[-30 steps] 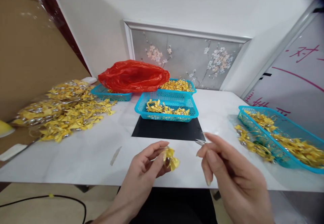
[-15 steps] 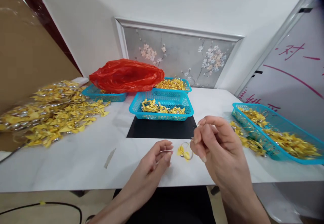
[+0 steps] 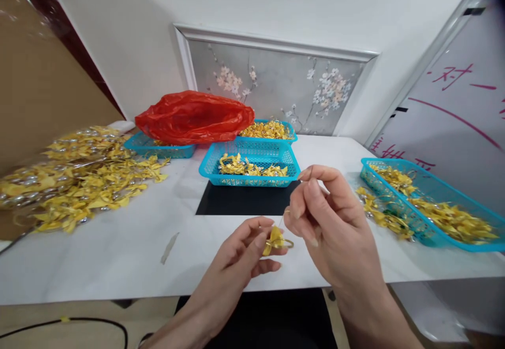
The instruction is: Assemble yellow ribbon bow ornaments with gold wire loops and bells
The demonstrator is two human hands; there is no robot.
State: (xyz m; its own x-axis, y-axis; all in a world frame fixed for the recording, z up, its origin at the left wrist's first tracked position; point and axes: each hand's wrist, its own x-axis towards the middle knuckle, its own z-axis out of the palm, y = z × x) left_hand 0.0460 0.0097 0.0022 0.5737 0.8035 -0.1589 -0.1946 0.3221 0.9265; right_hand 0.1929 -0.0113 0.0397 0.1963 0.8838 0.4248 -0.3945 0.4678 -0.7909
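Note:
My left hand (image 3: 239, 257) pinches a yellow ribbon bow on a thin loop (image 3: 276, 239) between thumb and fingers, just above the white table (image 3: 130, 265). Close beside it on the right, my right hand (image 3: 329, 220) is closed, with thumb and forefinger pressed together. What looks like a thin thread (image 3: 281, 222) runs faintly from its fingers down toward the bow. Farther off, a blue basket (image 3: 250, 182) with several yellow bow pieces (image 3: 252, 167) stands partly on a black mat (image 3: 240, 200).
Loose yellow pieces with silvery beads (image 3: 98, 191) are heaped at the left. A red plastic bag (image 3: 193, 120) lies over a blue basket (image 3: 158, 151) behind. At the right stands another filled basket (image 3: 437, 233), with yellow pieces (image 3: 384, 217) beside it.
The bow piece was lying on the table between my hands; now my left hand has taken hold of it. My right hand has moved slightly left and up, still pinched.

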